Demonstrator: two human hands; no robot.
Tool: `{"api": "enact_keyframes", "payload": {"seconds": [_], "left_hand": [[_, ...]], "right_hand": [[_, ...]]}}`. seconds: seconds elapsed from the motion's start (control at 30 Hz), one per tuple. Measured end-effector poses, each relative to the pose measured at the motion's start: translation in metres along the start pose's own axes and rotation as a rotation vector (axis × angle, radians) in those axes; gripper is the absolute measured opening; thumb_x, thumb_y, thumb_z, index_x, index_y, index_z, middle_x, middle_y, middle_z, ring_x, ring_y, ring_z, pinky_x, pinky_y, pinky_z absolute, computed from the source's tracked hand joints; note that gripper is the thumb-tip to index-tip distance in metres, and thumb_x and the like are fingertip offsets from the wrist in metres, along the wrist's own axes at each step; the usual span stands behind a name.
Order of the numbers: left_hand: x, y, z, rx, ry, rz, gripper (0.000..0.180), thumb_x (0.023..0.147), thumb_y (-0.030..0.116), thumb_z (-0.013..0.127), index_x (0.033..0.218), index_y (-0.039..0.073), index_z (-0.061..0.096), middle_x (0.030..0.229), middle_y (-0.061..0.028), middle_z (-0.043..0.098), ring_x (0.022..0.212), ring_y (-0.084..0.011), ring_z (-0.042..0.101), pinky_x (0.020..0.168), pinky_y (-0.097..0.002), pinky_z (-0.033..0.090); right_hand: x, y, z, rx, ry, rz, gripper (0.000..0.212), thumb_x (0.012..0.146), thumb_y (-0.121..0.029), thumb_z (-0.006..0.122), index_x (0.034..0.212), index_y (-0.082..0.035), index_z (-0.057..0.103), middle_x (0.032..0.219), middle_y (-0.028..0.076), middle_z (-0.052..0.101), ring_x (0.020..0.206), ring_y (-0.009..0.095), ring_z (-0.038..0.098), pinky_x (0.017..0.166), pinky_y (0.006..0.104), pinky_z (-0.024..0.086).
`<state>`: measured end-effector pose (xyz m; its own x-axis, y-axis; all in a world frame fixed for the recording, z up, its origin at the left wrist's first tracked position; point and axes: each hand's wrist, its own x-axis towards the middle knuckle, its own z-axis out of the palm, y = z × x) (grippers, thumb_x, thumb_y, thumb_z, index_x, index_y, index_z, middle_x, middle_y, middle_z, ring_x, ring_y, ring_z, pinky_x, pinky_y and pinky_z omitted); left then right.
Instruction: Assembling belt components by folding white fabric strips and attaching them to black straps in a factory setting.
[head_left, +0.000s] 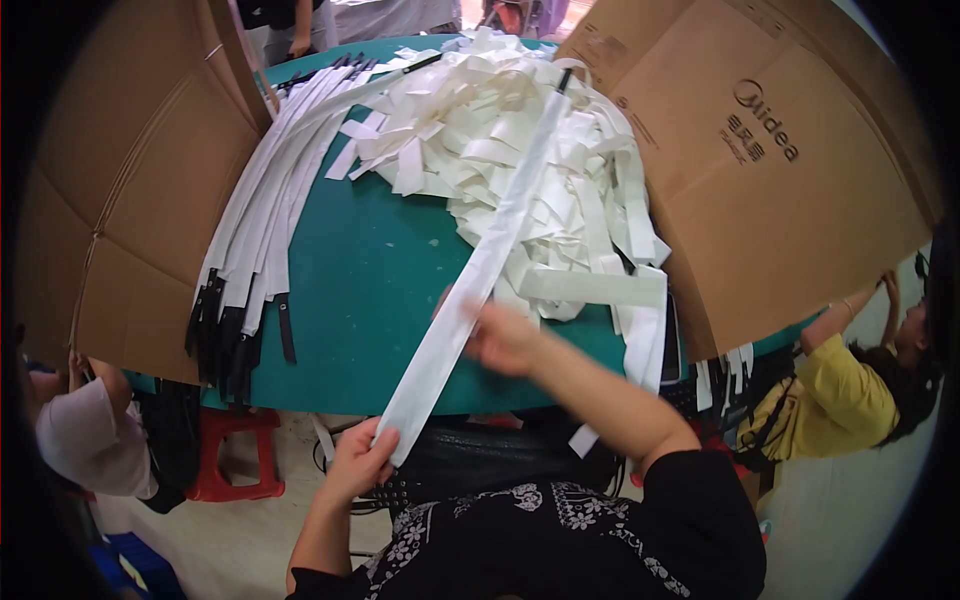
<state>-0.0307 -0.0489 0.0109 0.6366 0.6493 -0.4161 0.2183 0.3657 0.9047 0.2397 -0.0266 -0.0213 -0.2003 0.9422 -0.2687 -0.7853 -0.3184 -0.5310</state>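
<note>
While the long white strap (490, 245) lies stretched across the green table (370, 290), its long axis runs diagonally from the near left end up to a black tip at the far right. Left hand (362, 460) pinches the near end, fingers closed on the strap at the table edge. Right hand (500, 338) rests against the strap farther up, touching its right side; whether its fingers close cannot be told. A heap of loose white straps (520, 150) lies beneath and right. Sorted straps (260, 220) lie left, between cardboard sheets (790, 170).
</note>
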Motion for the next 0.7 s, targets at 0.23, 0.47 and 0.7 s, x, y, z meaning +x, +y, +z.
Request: {"api": "enact_keyframes", "payload": {"seconds": [0.23, 0.47, 0.7], "left_hand": [[-0.001, 0.03, -0.102, 0.211, 0.467, 0.198, 0.019, 0.081, 0.013, 0.059, 0.094, -0.002, 0.06, 0.078, -0.0025, 0.059, 0.056, -0.0033, 0.047, 0.049, -0.0177, 0.038], [0.05, 0.068, -0.188, 0.615, 0.928, 0.491, 0.024, 0.087, 0.014, 0.049, 0.102, -0.003, 0.056, 0.09, -0.0058, 0.059, 0.084, -0.0108, 0.052, 0.077, -0.0234, 0.04], [0.16, 0.104, -0.321, 0.413, 1.021, 0.481, 0.03, 0.09, 0.02, 0.046, 0.104, -0.005, 0.055, 0.094, -0.0058, 0.059, 0.085, -0.0098, 0.052, 0.078, -0.0223, 0.04]], "right_hand": [[0.168, -0.259, -0.063, -0.056, 0.626, -0.36, 0.022, 0.09, -0.017, 0.04, 0.102, -0.002, 0.051, 0.093, 0.011, 0.057, 0.084, 0.026, 0.057, 0.08, 0.0402, 0.048], [0.326, -0.345, 0.106, -0.264, 0.236, -0.861, 0.035, 0.089, -0.031, 0.045, 0.11, -0.004, 0.048, 0.099, 0.015, 0.057, 0.082, 0.025, 0.058, 0.07, 0.0371, 0.049], [0.422, -0.333, 0.102, -0.926, 0.221, -0.416, 0.071, 0.079, -0.046, 0.055, 0.13, -0.004, 0.028, 0.128, 0.015, 0.038, 0.102, 0.031, 0.048, 0.081, 0.0428, 0.043]]}}
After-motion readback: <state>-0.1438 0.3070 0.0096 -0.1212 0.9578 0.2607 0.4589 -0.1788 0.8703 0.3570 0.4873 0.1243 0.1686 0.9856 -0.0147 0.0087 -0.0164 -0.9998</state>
